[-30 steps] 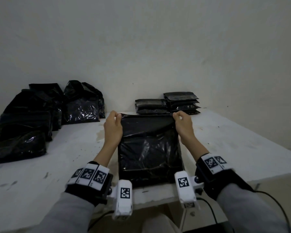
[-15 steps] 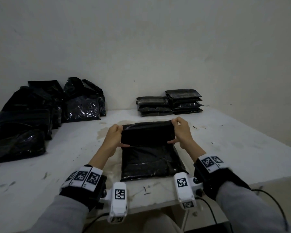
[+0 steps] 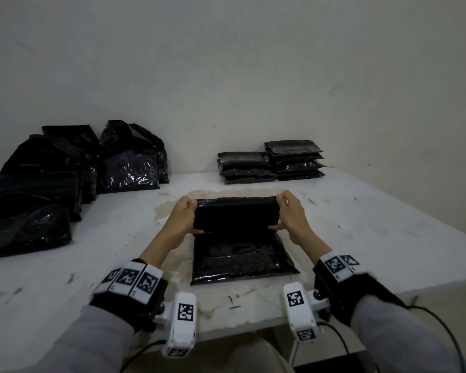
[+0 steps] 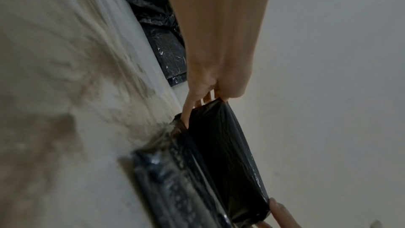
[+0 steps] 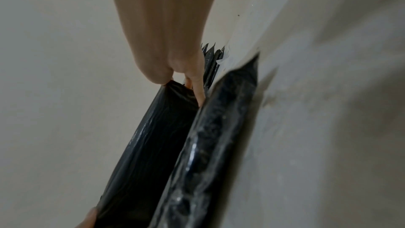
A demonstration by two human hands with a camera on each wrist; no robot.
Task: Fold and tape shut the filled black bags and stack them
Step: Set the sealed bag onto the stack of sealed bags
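Observation:
A filled black bag point(image 3: 240, 259) lies flat on the white table point(image 3: 361, 238) in front of me. Its empty top flap point(image 3: 236, 216) is raised and folded back toward me. My left hand point(image 3: 184, 219) pinches the flap's left edge, my right hand point(image 3: 289, 214) pinches its right edge. In the left wrist view the fingers point(image 4: 190, 108) curl round the flap point(image 4: 225, 153) above the bag body point(image 4: 175, 179). The right wrist view shows the fingers point(image 5: 198, 91) gripping the flap point(image 5: 149, 153) beside the bag body point(image 5: 214, 145). No tape is in view.
Two stacks of folded black bags point(image 3: 272, 162) sit against the wall at the back right. A heap of unfolded filled black bags point(image 3: 65, 179) lies at the back left. The table's front edge is near my wrists.
Both hands have drawn the bag's top flap from lying flat at the far end up and over toward me, folding it above the bag body.

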